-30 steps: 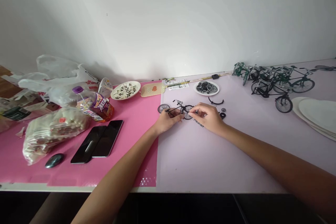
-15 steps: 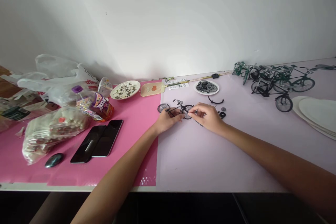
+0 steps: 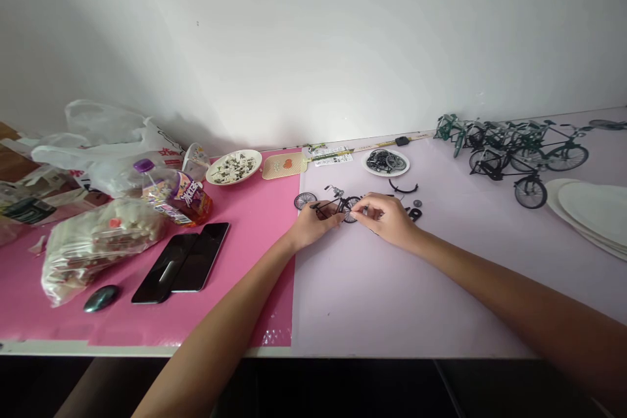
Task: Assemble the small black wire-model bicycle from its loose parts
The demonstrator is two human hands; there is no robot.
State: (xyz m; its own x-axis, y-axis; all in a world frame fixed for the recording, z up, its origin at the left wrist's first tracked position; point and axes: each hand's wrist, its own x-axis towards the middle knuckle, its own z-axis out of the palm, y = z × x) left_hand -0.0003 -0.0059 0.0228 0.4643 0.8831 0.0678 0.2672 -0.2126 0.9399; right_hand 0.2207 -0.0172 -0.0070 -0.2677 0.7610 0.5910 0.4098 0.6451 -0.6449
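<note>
A small black model bicycle (image 3: 333,199) with thin spoked wheels and silver handlebars is held just over the lilac sheet. My left hand (image 3: 313,225) is closed around its frame, thumb stretched toward the front wheel (image 3: 349,208). At that wheel's hub, the fingertips of my right hand (image 3: 385,217) are pinched together; anything tiny between them is too small to make out. Right beside my right hand lie loose black parts (image 3: 415,214), a small grey disc (image 3: 417,204) and a curved black strip (image 3: 404,189). My hands partly hide the bicycle's lower side.
Farther back sits a plate of wheels and parts (image 3: 406,171). Several finished model bicycles (image 3: 558,150) stand at the back right, above stacked white plates (image 3: 563,199). On the pink sheet are two phones (image 3: 206,255), a drink bottle (image 3: 181,196), a bulging bag (image 3: 98,245) and a mouse (image 3: 101,298).
Both hands keep nearly the same place on the model bicycle. My right fingertips have shifted only slightly at the front wheel; the things around stay put.
</note>
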